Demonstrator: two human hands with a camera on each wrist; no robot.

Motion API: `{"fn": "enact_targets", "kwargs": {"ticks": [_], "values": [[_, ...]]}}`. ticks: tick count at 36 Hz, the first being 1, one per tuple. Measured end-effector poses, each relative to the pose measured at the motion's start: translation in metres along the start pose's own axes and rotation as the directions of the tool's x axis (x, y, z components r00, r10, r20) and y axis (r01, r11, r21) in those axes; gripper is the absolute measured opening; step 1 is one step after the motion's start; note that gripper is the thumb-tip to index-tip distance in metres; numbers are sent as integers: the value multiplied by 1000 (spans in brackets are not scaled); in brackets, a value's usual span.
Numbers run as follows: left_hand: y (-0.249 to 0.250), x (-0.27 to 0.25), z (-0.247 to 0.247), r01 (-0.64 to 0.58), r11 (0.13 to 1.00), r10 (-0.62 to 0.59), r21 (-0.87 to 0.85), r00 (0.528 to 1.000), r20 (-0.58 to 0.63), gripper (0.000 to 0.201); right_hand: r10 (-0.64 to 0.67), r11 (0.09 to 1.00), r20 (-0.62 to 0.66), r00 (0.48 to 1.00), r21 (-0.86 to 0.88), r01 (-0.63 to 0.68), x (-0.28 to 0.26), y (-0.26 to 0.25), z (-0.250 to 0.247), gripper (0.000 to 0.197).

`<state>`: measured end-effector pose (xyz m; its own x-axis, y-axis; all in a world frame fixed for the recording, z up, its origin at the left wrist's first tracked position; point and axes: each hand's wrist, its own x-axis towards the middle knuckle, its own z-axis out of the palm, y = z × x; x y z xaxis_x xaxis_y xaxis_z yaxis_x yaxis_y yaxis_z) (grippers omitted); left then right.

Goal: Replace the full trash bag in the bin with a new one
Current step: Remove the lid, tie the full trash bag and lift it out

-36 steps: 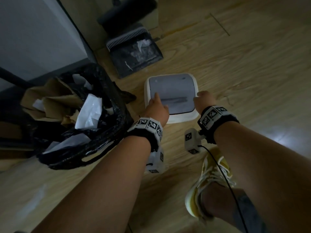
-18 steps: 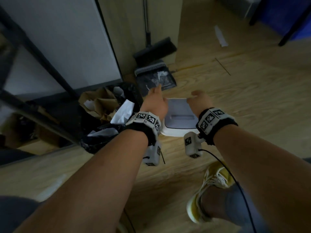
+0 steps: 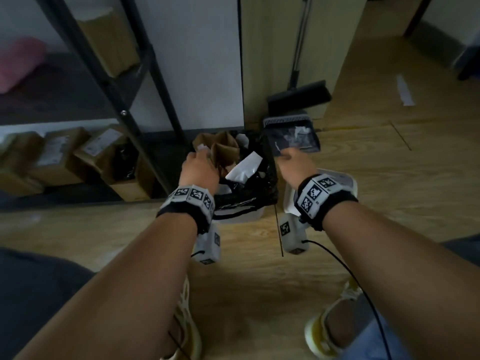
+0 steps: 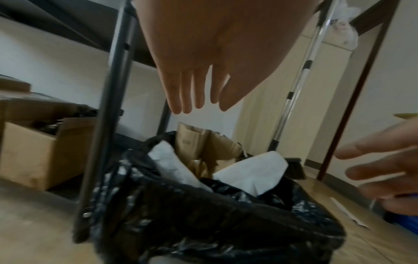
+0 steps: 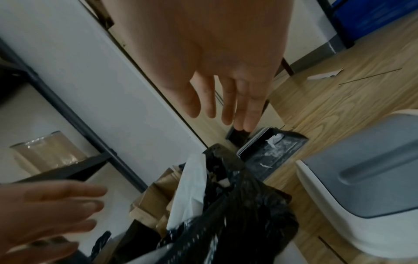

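Wood floor (image 3: 389,178), black shelf frame (image 3: 145,100) behind. I see full black trash bag (image 3: 249,193) in bin (image 3: 244,216) between my hands. Left hand (image 3: 200,170) above bag's left edge, fingers straight, holding nothing. Right hand (image 3: 293,165) likewise spread, empty, beside bin lid (image 5: 361,178) on floor.

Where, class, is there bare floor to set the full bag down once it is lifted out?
Free: the wood floor between the bin and the person's shoes, and the open floor right of the lid and dustpan. Crowded: left and behind, where the shelf frame, boxes and broom hem the bin in.
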<state>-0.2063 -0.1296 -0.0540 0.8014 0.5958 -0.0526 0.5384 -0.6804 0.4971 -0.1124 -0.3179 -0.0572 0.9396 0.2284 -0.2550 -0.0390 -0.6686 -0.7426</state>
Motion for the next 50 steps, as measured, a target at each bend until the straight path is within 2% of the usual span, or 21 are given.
{"fn": "enact_targets", "kwargs": {"ticks": [3,6,11,13,15,17,18,21,23,26,27,30,32,35,39,43,47,50], "values": [[-21,-4,-2,25,999,-25,31,1000,9,43,40,999,58,998,34,-42,-2,4,11,36],[-35,-8,4,-31,998,28,52,998,48,39,79,995,98,992,49,-84,-4,12,23,32],[-47,-8,15,-138,987,131,82,988,80,34,188,980,114,976,-86,-179,-3,23,38,34],[-49,-7,17,-143,985,136,93,988,79,32,222,960,127,967,-203,-194,-6,25,41,34],[-50,-4,19,-141,984,133,112,988,81,32,207,900,160,965,-417,-124,-15,22,44,28],[-51,-2,21,-142,980,131,137,987,89,33,202,830,208,957,-555,-54,-3,35,52,27],[-52,0,22,-143,978,130,151,987,90,34,217,812,202,955,-580,-61,3,43,55,27],[-60,4,25,-146,971,130,190,987,91,35,315,909,226,922,-350,-225,20,57,61,37],[-64,4,27,-157,966,142,205,986,86,34,316,929,255,914,-279,-244,25,58,61,38],[-67,3,30,-183,960,173,212,983,66,32,252,927,249,935,-339,-160,29,66,57,23],[-67,3,30,-190,958,182,214,982,58,32,267,934,247,932,-303,-187,29,65,54,21],[-62,1,31,-226,946,223,234,974,39,32,290,954,158,944,27,-298,29,63,50,6],[-54,-2,31,-259,933,252,249,966,58,28,319,924,88,944,195,-330,29,60,49,9],[-37,-5,33,-292,902,246,318,953,175,33,297,911,47,954,284,-298,27,54,44,9],[-27,-11,35,-395,820,268,413,904,332,33,224,923,-44,973,331,-198,21,45,39,12],[-24,-15,32,-449,762,304,467,884,354,33,159,900,-76,984,420,-113,10,24,29,11],[-24,-18,30,-472,718,326,512,878,352,42,152,831,-109,982,552,-68,4,1,16,14],[-24,-23,29,-485,695,348,531,873,342,38,173,784,-121,977,618,-63,2,-11,10,14]]}}
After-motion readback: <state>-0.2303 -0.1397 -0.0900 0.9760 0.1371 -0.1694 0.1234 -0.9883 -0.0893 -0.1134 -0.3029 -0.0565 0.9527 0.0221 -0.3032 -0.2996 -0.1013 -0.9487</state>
